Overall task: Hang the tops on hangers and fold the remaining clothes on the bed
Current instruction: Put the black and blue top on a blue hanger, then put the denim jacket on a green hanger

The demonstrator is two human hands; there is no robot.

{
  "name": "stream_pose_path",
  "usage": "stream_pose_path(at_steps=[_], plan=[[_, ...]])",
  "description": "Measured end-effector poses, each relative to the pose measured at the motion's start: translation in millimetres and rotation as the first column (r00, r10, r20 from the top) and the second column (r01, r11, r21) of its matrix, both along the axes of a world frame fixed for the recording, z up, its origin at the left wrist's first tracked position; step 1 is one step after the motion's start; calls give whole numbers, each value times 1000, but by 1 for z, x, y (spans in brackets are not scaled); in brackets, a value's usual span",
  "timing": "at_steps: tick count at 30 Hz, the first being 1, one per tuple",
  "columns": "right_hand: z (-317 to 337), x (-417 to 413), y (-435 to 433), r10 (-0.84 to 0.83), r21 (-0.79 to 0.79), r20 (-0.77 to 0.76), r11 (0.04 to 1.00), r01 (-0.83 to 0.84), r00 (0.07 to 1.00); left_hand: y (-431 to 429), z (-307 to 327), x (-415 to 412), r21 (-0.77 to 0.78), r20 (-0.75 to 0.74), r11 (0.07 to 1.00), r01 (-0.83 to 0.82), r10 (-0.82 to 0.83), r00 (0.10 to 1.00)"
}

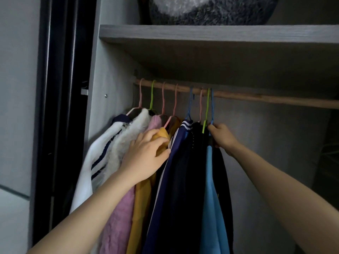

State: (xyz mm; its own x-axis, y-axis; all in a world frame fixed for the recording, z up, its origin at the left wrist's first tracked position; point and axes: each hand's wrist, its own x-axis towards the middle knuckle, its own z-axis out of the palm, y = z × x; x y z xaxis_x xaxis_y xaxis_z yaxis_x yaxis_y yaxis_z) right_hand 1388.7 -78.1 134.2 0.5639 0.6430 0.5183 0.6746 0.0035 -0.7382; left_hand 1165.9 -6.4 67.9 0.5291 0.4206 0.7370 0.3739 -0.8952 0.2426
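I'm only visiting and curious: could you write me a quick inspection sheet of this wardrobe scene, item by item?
Surface: wooden rail under a grey shelf; bed not in view.
Job's things: hung on hangers are a white striped top, fluffy white top, pink top, mustard top, navy jacket, black top, light blue top.
Clutter: fluffy grey-and-white item on the shelf.
Grips: left hand holds the mustard top; right hand pinches the blue hanger.
Cables: nothing seen.
Surroundings: grey side panel; dark gap at left.
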Motion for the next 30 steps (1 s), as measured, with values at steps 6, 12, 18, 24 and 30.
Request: stream_pose_path(at_steps=[6,12,18,24,30], plan=[[-9,6,-46,-56,22,115,998,53,992,-33,-2,9,178,172,979,103,-134,976],[-22,45,-141,-407,-85,375,880,468,833,-98,0,69,450,106,872,192,-266,958],[-20,67,-258,-673,-36,557,566,824,487,-146,-16,130,360,-109,887,288,-267,958],[-29,74,-338,-590,-111,796,78,991,136,-167,-40,172,105,-193,899,425,-401,896],[-29,83,-370,-542,-258,817,-42,965,195,-170,-60,189,-33,-233,898,439,-434,870]])
